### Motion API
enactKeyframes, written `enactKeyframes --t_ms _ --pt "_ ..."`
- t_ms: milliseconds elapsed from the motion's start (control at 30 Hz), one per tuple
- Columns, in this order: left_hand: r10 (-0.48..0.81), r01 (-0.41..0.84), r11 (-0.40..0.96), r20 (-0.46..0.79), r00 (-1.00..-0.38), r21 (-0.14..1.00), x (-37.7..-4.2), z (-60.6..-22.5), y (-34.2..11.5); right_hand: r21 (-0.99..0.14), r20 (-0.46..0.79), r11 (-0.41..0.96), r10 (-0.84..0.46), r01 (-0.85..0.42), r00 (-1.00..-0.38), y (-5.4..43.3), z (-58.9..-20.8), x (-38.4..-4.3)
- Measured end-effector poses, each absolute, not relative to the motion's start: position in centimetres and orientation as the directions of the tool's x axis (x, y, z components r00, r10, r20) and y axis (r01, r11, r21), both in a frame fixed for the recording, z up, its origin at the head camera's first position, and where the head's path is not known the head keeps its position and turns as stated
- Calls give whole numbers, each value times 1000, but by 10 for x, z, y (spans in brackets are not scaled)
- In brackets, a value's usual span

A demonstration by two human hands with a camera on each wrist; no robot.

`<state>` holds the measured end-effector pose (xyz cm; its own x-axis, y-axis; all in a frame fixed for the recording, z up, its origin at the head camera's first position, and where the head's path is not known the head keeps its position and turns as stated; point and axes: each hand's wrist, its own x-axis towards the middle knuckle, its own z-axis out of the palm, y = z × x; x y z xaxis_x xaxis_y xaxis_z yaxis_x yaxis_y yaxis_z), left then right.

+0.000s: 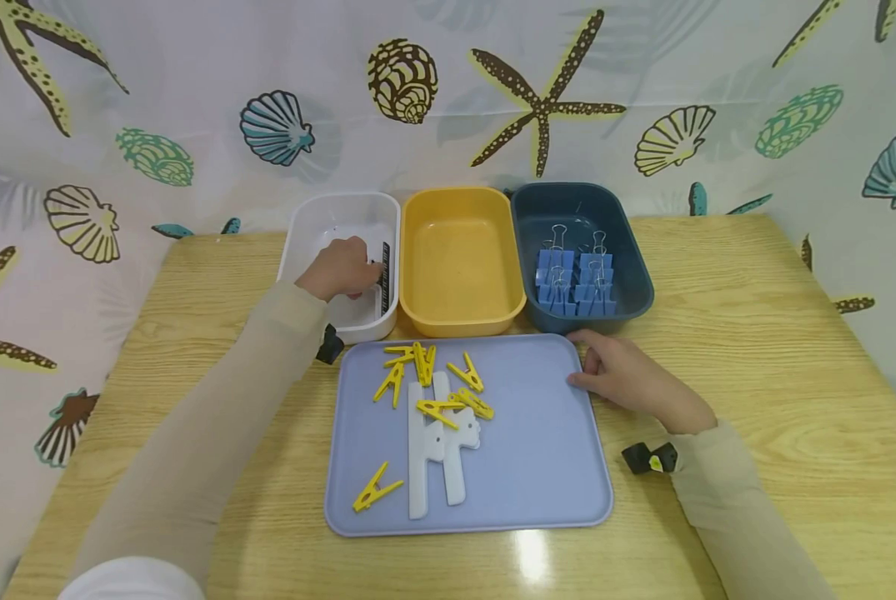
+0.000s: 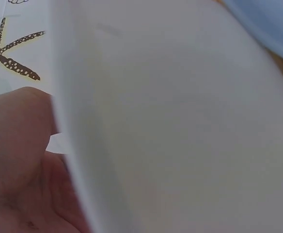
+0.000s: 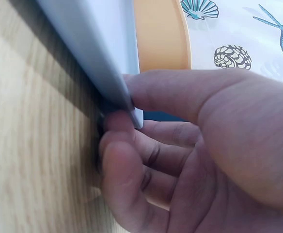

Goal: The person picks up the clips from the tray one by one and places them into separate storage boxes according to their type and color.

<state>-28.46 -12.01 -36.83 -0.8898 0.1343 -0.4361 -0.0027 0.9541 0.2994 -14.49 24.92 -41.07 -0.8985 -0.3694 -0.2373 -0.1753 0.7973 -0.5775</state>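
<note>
My left hand (image 1: 340, 268) reaches into the white bin (image 1: 342, 200), its fingers bent beside a row of black pieces (image 1: 385, 283) along the right wall. Whether it holds one cannot be seen; in the left wrist view the bin wall (image 2: 180, 121) hides the fingertips. With my right hand (image 1: 631, 375) I pinch the lavender tray (image 1: 538, 467) at its far right corner, thumb on top and fingers beneath the rim. Several yellow clothespins (image 1: 373, 490) lie on the tray, some over two long white pieces with side tabs (image 1: 417, 467).
A yellow bin (image 1: 458, 267) stands between the white bin and a dark blue bin (image 1: 635, 271), which holds several blue binder clips (image 1: 596, 287). All three line up behind the tray on a wooden table (image 1: 755, 333). A patterned cloth (image 1: 372, 158) hangs behind.
</note>
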Motion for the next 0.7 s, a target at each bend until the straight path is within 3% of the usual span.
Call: enactKeyframes --t_ms 700 --pt "132 8 959 -421 -897 284 -281 -365 -120 -588 -243 789 -380 -176 -892 251 -411 -145"
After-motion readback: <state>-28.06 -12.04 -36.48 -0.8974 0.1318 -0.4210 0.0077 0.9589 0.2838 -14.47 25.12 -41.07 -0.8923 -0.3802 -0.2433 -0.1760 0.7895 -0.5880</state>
